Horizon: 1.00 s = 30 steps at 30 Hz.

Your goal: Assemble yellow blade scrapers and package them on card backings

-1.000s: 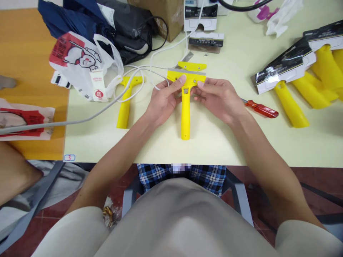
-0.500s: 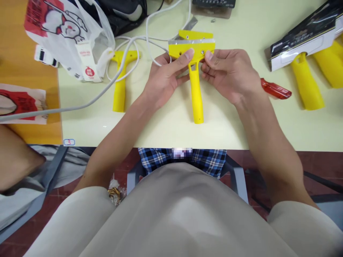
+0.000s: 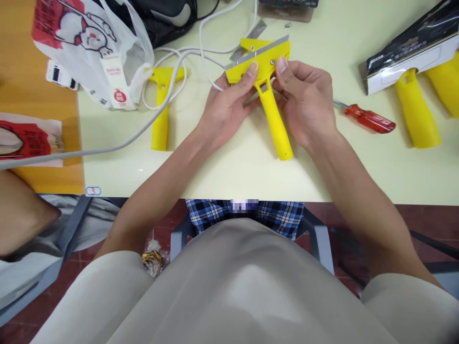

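A yellow scraper [image 3: 274, 114] with a grey metal blade along its top is held between both hands, its handle slanting down to the right. My left hand [image 3: 229, 105] pinches the left side of the scraper head, thumb on the face and fingers behind. On the right side, my right hand [image 3: 308, 95] grips the head with its thumb beside a screw; its other fingers are partly hidden behind. Just beyond the scraper lies another yellow piece [image 3: 249, 44], partly covered by it, near a loose metal blade [image 3: 257, 29]. A red-handled screwdriver [image 3: 371, 118] rests right of my right hand.
Another yellow scraper part [image 3: 160, 129] lies at left under a white cable [image 3: 118, 139]. Packaged scrapers [image 3: 418, 112] are at the right. A white plastic bag [image 3: 86, 43] and black bag [image 3: 161, 24] stand at upper left. A person's leg [image 3: 25, 215] shows at far left.
The scraper has turned in my hands: its handle end swung to the right and the right side of its head rose. Both hands stay on the head. More of the screwdriver now shows.
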Each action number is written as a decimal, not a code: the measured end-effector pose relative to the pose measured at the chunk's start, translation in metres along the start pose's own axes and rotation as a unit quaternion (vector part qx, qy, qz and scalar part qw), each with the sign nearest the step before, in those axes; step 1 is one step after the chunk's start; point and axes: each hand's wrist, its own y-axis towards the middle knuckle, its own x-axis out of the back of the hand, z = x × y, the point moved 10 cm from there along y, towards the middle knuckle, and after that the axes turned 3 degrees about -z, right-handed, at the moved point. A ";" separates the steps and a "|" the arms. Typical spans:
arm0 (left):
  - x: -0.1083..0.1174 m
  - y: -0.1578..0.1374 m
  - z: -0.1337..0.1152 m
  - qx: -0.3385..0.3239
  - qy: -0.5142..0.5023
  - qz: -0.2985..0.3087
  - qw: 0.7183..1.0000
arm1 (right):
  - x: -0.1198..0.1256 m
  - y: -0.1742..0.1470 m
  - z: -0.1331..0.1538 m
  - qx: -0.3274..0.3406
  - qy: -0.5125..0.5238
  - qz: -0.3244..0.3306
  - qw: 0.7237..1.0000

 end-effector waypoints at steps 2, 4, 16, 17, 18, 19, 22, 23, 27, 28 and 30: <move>0.000 0.000 -0.001 -0.004 0.000 -0.013 1.000 | -0.003 -0.001 0.000 -0.005 0.002 -0.002 1.000; 0.001 0.000 0.000 0.004 0.005 -0.039 0.999 | -0.004 0.000 -0.002 -0.012 0.000 -0.002 1.000; 0.002 -0.001 0.004 -0.007 0.010 -0.099 0.995 | -0.007 -0.002 -0.011 0.005 0.003 0.020 1.000; 0.003 -0.001 0.004 -0.013 0.009 -0.102 0.995 | -0.007 -0.003 -0.012 0.003 0.007 0.018 1.000; 0.004 -0.001 0.004 -0.019 0.007 -0.107 0.994 | -0.007 -0.004 -0.012 0.001 0.012 0.014 1.000; 0.005 0.000 0.003 -0.024 0.004 -0.113 0.993 | -0.007 -0.005 -0.013 0.002 0.018 0.009 1.000; 0.009 0.002 0.004 -0.029 0.001 -0.131 0.991 | -0.007 -0.008 -0.012 0.008 0.048 -0.003 0.999; 0.010 0.002 0.005 -0.026 0.001 -0.137 0.990 | -0.008 -0.008 -0.013 0.008 0.063 -0.005 0.998; 0.015 0.003 0.009 -0.025 -0.016 -0.158 0.987 | -0.005 -0.005 -0.017 0.002 0.110 -0.031 0.993; 0.015 0.003 0.009 -0.030 -0.028 -0.161 0.986 | -0.004 -0.004 -0.017 0.003 0.113 -0.043 0.993; 0.013 0.004 0.011 -0.037 -0.047 -0.160 0.985 | 0.000 -0.003 -0.015 0.012 0.098 -0.056 0.994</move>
